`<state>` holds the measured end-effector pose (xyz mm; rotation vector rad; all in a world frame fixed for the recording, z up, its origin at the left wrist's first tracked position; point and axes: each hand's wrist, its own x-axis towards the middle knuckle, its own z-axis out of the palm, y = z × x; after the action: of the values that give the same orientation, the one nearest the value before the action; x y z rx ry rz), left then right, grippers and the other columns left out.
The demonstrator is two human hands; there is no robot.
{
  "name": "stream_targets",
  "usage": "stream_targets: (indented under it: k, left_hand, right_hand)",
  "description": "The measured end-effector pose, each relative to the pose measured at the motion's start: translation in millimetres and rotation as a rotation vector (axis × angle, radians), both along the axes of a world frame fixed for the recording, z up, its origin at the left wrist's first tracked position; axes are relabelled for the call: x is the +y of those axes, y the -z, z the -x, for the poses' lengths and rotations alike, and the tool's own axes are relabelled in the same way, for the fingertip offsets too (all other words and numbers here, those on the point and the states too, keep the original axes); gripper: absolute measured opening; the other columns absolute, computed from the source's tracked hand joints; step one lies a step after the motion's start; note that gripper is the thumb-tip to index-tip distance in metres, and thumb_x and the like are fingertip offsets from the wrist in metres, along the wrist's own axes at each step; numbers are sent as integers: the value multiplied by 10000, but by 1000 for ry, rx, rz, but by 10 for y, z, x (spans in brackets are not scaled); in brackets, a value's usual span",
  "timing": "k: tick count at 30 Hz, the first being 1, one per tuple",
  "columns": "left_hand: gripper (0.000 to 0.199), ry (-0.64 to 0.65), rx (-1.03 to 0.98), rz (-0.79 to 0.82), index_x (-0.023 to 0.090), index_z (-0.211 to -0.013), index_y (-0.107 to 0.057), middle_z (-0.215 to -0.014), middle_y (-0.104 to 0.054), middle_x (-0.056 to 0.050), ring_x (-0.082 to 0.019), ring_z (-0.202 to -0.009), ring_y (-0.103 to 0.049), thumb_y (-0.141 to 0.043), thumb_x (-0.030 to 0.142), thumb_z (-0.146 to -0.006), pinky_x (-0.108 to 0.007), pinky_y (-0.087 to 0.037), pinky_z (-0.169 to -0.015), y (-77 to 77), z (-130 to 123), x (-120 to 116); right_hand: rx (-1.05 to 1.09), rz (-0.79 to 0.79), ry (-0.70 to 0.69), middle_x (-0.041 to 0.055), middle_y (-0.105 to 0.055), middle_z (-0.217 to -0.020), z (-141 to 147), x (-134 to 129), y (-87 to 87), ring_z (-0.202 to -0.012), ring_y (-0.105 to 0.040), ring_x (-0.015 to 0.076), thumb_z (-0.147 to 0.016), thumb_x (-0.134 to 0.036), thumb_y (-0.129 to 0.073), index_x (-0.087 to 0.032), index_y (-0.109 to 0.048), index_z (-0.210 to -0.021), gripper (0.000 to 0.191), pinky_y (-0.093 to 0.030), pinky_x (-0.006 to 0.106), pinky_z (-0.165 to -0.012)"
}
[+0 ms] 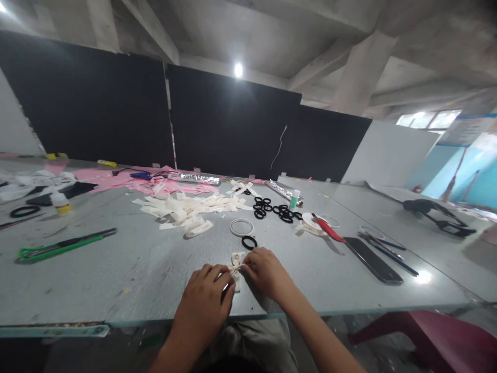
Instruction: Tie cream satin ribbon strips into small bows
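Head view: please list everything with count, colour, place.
Table: one, grey, centre
Strips: many, cream, centre
Scraps: many, pink, back left
Rings: many, mostly black, centre
Foil rolls: two, silver, back
Bottles: two, partly white, left and right
Cutter: one, green, left
Roll: one, white, right
Tools: several, red and dark, right
Slab: one, black, right
Strapped object: one, black, far right
Panels: three, black, behind
Lamp: one, white, ceiling
Chair: one, maroon, lower right
Held piece: one, cream, front
Left hand: one, front
Right hand: one, front
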<state>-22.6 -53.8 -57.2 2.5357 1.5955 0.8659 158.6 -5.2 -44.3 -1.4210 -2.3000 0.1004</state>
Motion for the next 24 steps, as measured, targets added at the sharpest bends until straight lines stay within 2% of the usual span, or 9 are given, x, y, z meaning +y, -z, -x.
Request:
stream_targets:
  k: [3, 7, 15, 17, 20, 24]
  left_hand:
    - [204, 5, 2, 4, 249, -975, -642, -1061, -632, -17, -218, -967, -501, -452, 252, -898, -383, -373, -846, -11, -4, -9]
    - [216, -3, 6, 6, 242, -978, -644, -1064, -633, -20, -217, -975, -499, -441, 249, -902, -386, -367, -860, -11, -9, -15]
    - [237, -3, 22, 9, 246, -1034, -637, -1077, -644, -23, -214, -979, -509, -439, 254, -903, -378, -370, -856, 0, 17, -40]
    - [255, -19, 25, 6, 248, -1083, -624, -1089, -643, -27, -215, -987, -511, -450, 259, -897, -379, -369, -865, 15, 25, -48]
    - [310, -48, 45, -13, 239, -1164, -596, -1124, -634, -42, -224, -1016, -509, -463, 270, -887, -390, -363, -885, 45, 32, -46]
    - [345, -57, 85, -18, 238, -1202, -584, -1131, -619, -56, -230, -1015, -508, -460, 272, -881, -397, -364, -877, 65, 32, -32]
  right_hand:
    - [50, 67, -7, 19, -648, -785, 38, 19, 2, -731, -559, 141, -874, -279, -549, -189, -628, -789, 147, -342, 240, -653]
    - [108, 129, -15, 8, -673, -793, 52, -14, -44, -721, -580, 135, -886, -302, -525, -211, -637, -841, 151, -325, 224, -623]
    - [73, 106, -18, 2, -674, -807, 39, -58, -68, -709, -573, 123, -877, -289, -527, -217, -639, -879, 133, -314, 214, -615]
    - [29, 97, 21, 8, -674, -785, 52, -58, -52, -695, -567, 123, -888, -299, -499, -206, -638, -811, 184, -297, 222, -595]
    - [-46, 110, 158, 22, -676, -724, 86, -56, -38, -648, -561, 133, -886, -312, -468, -199, -641, -728, 261, -249, 249, -553]
    - [-123, 153, 245, 43, -694, -721, 145, -56, -58, -658, -587, 156, -836, -320, -507, -202, -660, -697, 238, -227, 265, -544]
